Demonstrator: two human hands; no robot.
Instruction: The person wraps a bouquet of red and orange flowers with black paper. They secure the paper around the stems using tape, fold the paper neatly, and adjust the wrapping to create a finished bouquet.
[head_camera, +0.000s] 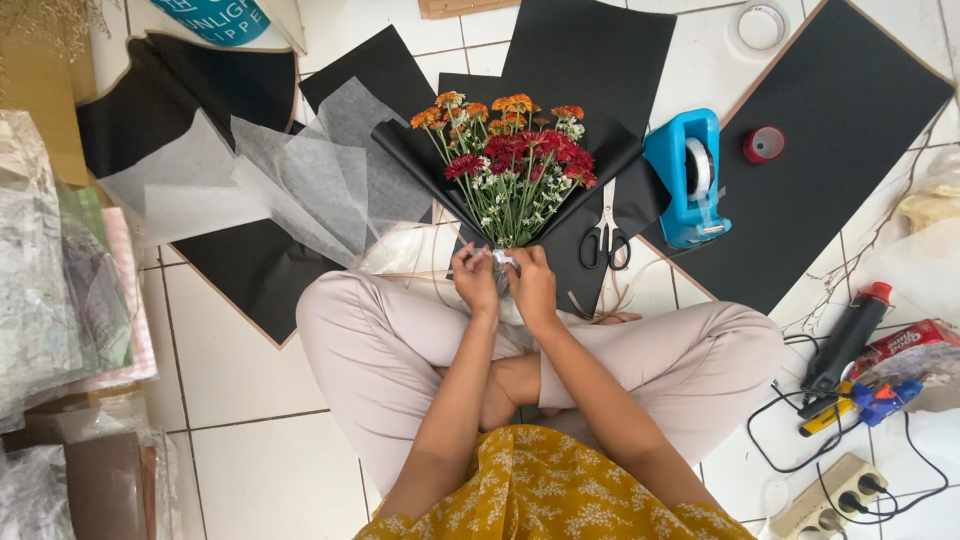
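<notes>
The bouquet (512, 165) is a fan of red and orange blooms with small white flowers and green stems, narrowing to a tight bunch at the bottom. It lies on a sheet of black wrapping paper (590, 60) whose edges fold up along both sides of the flowers, on the tiled floor (250, 330) just in front of the person's crossed legs.

Both hands meet at the stem end. The left hand (473, 277) is closed around the base of the stems, and the right hand (532, 284) pinches a small strip of clear tape (503, 258) against that same spot, fingers curled in.

Just beside the bouquet on its right lie scissors (606, 240) with black handles, and beyond them a blue tape dispenser (687, 180). A small red roll (764, 144) sits on another black sheet further right. To the left of the flowers, pleated sheets of white tissue paper (270, 175) spread across more black paper. Near the right edge lie a glue gun (845, 345) and a power strip (835, 495) with cords.
</notes>
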